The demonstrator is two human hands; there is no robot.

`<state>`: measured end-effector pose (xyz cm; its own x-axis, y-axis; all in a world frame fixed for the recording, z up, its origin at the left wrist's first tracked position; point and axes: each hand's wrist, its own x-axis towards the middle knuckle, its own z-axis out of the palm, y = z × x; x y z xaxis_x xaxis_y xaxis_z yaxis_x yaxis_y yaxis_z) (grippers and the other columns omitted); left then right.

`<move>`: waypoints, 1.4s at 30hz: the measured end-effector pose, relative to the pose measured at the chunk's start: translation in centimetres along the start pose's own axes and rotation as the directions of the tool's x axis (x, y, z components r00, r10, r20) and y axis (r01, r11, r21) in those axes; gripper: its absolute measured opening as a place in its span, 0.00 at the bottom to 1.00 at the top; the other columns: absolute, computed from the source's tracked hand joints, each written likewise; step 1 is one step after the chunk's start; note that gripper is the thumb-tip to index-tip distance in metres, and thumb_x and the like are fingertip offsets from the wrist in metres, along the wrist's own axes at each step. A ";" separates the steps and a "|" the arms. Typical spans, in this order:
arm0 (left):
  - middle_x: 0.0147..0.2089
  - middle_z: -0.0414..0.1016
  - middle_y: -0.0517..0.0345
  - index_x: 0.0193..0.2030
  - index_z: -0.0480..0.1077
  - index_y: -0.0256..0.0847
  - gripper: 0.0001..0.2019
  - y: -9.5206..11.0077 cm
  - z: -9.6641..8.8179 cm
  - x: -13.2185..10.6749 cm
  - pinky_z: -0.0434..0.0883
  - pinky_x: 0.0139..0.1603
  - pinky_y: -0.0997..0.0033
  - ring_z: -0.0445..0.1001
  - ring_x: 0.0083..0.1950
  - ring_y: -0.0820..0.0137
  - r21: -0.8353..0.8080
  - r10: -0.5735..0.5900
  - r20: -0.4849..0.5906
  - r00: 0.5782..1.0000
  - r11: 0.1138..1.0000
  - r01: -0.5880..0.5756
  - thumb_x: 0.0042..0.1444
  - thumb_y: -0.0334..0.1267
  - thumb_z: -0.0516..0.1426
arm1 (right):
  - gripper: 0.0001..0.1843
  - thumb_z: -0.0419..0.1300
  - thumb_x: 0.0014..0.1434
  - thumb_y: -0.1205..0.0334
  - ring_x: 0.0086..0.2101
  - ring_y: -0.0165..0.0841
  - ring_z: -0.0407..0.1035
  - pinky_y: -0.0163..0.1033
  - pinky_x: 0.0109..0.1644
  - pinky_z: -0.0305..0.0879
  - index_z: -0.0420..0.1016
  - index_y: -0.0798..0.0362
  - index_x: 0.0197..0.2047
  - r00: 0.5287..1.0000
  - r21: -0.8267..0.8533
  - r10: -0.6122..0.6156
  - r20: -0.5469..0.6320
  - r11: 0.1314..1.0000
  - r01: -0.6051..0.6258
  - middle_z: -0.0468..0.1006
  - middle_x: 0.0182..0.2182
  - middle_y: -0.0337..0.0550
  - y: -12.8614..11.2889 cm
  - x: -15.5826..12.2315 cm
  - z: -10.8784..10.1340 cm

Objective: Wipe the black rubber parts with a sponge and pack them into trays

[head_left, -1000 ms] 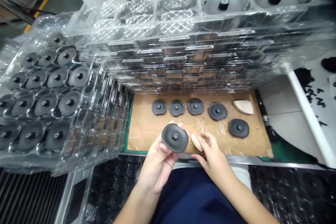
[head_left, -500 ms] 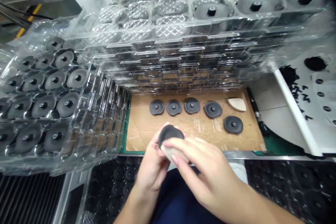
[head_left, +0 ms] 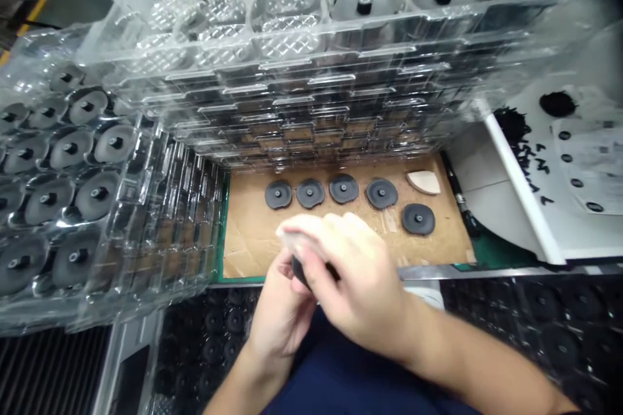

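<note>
Close together over the front edge of the cardboard [head_left: 253, 246], both hands work on one black rounded part. My left hand [head_left: 280, 318] is closed around the black part [head_left: 299, 271], which is mostly hidden behind the fingers. My right hand [head_left: 357, 279] pinches a pale, thin pad [head_left: 294, 241] and lies across the part with it; the pad's material is unclear. Beyond the hands, several black oval discs with a central stud [head_left: 343, 189] lie in a loose row. A pale wedge-shaped piece [head_left: 424, 182] rests at the cardboard's right.
A tall stack of clear plastic trays [head_left: 311, 97] stands behind the cardboard. Another stack [head_left: 160, 220], its top tray filled with black discs, is at the left. On the right is a white bin wall [head_left: 520, 181], with dark scraps [head_left: 511, 126] beyond it.
My right hand has swung up and left over the black part with the pale pad, now covering most of it. The whole view has shifted slightly.
</note>
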<state>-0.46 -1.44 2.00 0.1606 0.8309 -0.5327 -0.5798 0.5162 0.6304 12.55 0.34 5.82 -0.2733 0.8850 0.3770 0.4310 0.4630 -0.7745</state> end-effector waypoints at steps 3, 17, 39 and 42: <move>0.45 0.79 0.56 0.44 0.75 0.46 0.23 0.4 0.2 -0.1 0.73 0.49 0.66 0.77 0.46 0.61 -0.033 0.020 -0.017 1.000 0.999 -0.021 0.37 0.37 0.69 | 0.11 0.51 0.61 0.71 0.30 0.30 0.69 0.37 0.35 0.62 0.72 0.59 0.45 0.996 0.096 -0.003 0.086 0.995 -0.005 0.79 0.32 0.43 0.2 -0.8 -0.6; 0.49 0.78 0.58 0.50 0.73 0.48 0.25 0.1 1.0 0.1 0.72 0.42 0.84 0.76 0.47 0.72 -0.068 0.141 -0.098 0.985 0.987 -0.148 0.43 0.25 0.65 | 0.10 0.53 0.60 0.72 0.32 0.32 0.72 0.38 0.37 0.64 0.72 0.58 0.43 0.994 -0.044 0.105 -0.001 0.993 -0.105 0.80 0.35 0.44 -0.3 -1.6 -1.5; 0.52 0.76 0.53 0.52 0.71 0.45 0.22 -0.5 1.0 0.2 0.72 0.49 0.74 0.74 0.52 0.65 -0.083 0.178 -0.058 0.982 0.980 -0.182 0.49 0.38 0.64 | 0.12 0.53 0.63 0.66 0.38 0.31 0.71 0.35 0.42 0.66 0.73 0.54 0.48 0.985 0.100 0.170 -0.040 0.981 -0.165 0.79 0.41 0.44 2.6 -2.0 -1.0; 0.52 0.76 0.54 0.56 0.67 0.47 0.24 -0.6 0.9 -0.1 0.73 0.45 0.77 0.75 0.50 0.67 -0.059 0.100 -0.073 0.992 0.993 -0.105 0.51 0.32 0.61 | 0.12 0.52 0.61 0.72 0.32 0.30 0.69 0.35 0.38 0.64 0.73 0.57 0.45 0.994 0.126 -0.020 0.111 0.992 0.006 0.78 0.33 0.43 0.9 -0.4 -1.6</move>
<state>0.60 -1.66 2.25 0.0430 0.8612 -0.5064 -0.6395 0.4132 0.6484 14.41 0.47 5.76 -0.3755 0.8647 0.3336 0.3175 0.4581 -0.8302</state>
